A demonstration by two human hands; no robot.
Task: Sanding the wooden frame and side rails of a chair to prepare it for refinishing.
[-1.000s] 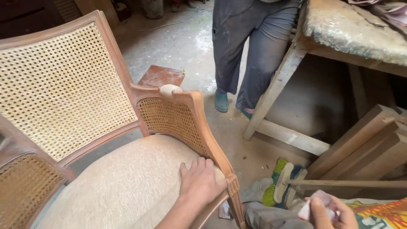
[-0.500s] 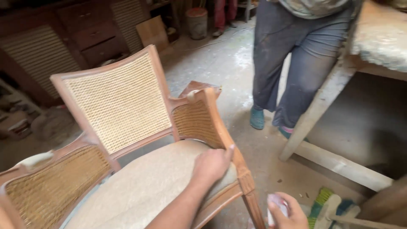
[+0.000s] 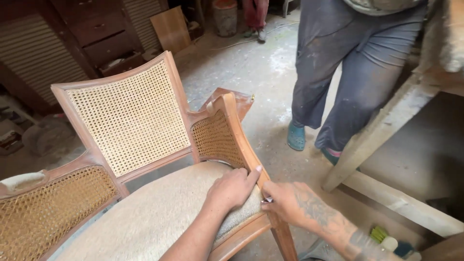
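Observation:
A wooden armchair with a cane back (image 3: 128,116), cane side panels and a beige seat cushion (image 3: 154,217) fills the left half of the view. My left hand (image 3: 232,188) lies palm down on the cushion's right front corner, fingertips against the chair's right arm rail (image 3: 241,140). My tattooed right hand (image 3: 287,203) is closed around a small pale piece (image 3: 267,199), of which only a tip shows. It presses that piece against the outer side of the rail, just above the front leg (image 3: 284,239).
Another person in grey trousers (image 3: 348,72) and teal shoes stands close behind the chair on the right. A rough wooden workbench leg (image 3: 382,130) slants at right. A green brush (image 3: 386,241) lies on the floor. Dark cabinets (image 3: 87,34) and a board (image 3: 170,29) stand behind.
My right hand has come up from the lower right to the chair's arm rail beside my left hand. The view has tilted up slightly; the left hand stays on the cushion.

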